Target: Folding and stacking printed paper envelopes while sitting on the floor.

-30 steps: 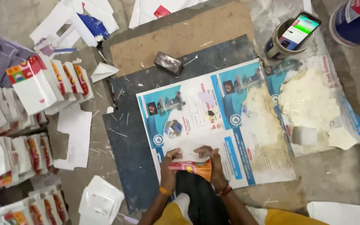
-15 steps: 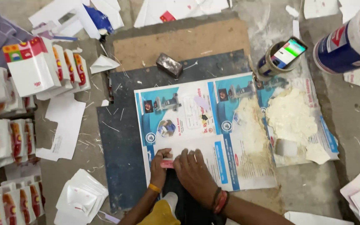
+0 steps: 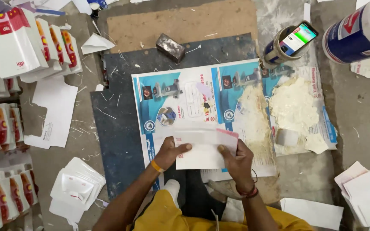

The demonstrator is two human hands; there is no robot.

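My left hand (image 3: 168, 152) and my right hand (image 3: 235, 157) hold a white folded paper piece (image 3: 204, 147) between them, the left thumb pressing its left edge and the right fingers gripping its right side. The paper rests low over printed blue-and-white sheets (image 3: 180, 98) spread on a dark board (image 3: 120, 128). A smear of pale paste (image 3: 294, 107) lies on the sheets to the right, with a small flat scraper (image 3: 286, 137) in it.
Rows of finished white paper bags (image 3: 18, 42) stand at the left, flat white blanks (image 3: 76, 188) lie lower left, more blanks (image 3: 365, 194) lower right. A small metal block (image 3: 170, 47) sits on the board. A phone (image 3: 297, 38) rests on a tin, next to a large blue can (image 3: 356, 34).
The small orange-red folded piece held near my lap has given way to a larger white paper opened out between both hands. The camera view shifted slightly left and closer.
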